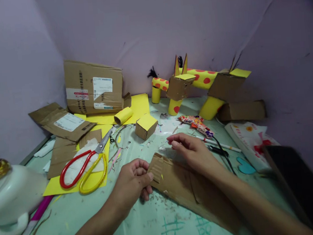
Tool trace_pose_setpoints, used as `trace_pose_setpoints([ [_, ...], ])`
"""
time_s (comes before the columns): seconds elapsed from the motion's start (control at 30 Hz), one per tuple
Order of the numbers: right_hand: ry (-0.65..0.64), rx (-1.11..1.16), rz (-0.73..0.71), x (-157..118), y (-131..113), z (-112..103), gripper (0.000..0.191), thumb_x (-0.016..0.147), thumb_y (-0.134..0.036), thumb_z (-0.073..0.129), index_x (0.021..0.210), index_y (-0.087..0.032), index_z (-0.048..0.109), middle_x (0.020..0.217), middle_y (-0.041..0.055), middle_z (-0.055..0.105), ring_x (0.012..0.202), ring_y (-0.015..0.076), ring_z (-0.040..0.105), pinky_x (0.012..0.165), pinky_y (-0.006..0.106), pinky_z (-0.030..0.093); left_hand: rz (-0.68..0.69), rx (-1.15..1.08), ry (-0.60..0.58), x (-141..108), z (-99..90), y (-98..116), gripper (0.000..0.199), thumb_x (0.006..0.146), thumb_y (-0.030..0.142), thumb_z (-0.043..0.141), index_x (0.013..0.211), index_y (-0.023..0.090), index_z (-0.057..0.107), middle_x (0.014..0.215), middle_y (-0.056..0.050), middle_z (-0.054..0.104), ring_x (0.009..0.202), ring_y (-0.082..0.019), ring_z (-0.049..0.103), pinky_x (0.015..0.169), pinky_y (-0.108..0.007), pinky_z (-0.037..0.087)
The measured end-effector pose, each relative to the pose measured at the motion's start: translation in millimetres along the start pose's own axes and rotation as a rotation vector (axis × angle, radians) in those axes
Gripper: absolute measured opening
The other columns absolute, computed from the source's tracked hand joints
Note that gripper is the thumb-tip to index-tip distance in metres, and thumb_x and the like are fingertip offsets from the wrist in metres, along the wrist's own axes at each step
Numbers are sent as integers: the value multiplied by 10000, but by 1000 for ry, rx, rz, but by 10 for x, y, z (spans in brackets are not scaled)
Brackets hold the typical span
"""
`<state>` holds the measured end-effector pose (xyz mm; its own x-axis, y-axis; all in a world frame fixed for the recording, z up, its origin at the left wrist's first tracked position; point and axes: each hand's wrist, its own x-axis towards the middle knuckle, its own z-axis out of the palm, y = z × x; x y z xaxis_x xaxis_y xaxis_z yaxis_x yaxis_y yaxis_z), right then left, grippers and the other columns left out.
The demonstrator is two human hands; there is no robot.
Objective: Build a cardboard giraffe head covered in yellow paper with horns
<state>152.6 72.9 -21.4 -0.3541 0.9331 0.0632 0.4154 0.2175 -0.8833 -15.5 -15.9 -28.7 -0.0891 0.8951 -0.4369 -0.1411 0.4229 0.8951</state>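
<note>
A long flat piece of brown cardboard lies slanting across the table in front of me. Its far left end has a torn, ribbed patch. My left hand grips that end, thumb on top and fingers along the edge. Above the far edge of the same piece hovers my right hand, its fingers loosely bent with nothing visible in them. Beyond my hands sits a small cardboard box with a yellow paper top.
Red-and-yellow-handled scissors lie on yellow paper at left, near a white mug and purple cutter. Spotted cardboard animals stand at the back. A flower-patterned glue gun with cord and a dark phone-like slab are at right.
</note>
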Motion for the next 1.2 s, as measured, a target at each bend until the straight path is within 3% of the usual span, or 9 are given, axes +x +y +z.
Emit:
trace_pose_setpoints([
  [0.07,-141,161,131,8,11,-50,256,808,-340,484,923,-163,629,889,69,670,791,189,597,727,320,449,14,0,4,-4,-3,-13,245,566,261,655,717,180,480,407,66,535,310,-77,453,291,-170,365],
  [0.17,-318,278,201,-34,-18,-36,316,733,-374,602,966,-163,633,942,65,678,833,189,602,751,306,445,38,8,-9,-2,1,-27,238,593,267,651,732,176,481,411,66,534,322,-78,458,291,-163,355],
  [0.3,-434,323,232,-85,-61,67,195,669,-317,646,786,-161,652,701,8,651,618,138,557,611,261,421,64,28,-28,2,14,-35,219,614,255,651,736,171,489,437,68,534,341,-77,462,302,-166,364],
  [0.4,-426,336,295,-79,-44,107,140,656,-300,640,667,-163,621,566,-22,584,492,104,475,509,237,366,72,21,-56,-5,9,-41,226,621,244,667,768,156,520,463,60,544,365,-81,477,316,-170,373],
  [0.77,-342,290,277,-67,-40,97,83,650,-220,637,612,-160,594,525,-30,554,455,81,428,464,210,326,25,-190,-203,-4,-36,-15,345,574,165,667,904,85,608,574,-22,637,461,-111,553,406,-207,446],
  [1.2,-312,265,303,-130,-112,150,101,637,-224,643,607,-163,568,544,-38,533,494,88,433,475,210,337,93,36,-47,-32,43,-38,324,567,273,719,808,125,562,515,52,557,365,-57,459,328,-166,366],
])
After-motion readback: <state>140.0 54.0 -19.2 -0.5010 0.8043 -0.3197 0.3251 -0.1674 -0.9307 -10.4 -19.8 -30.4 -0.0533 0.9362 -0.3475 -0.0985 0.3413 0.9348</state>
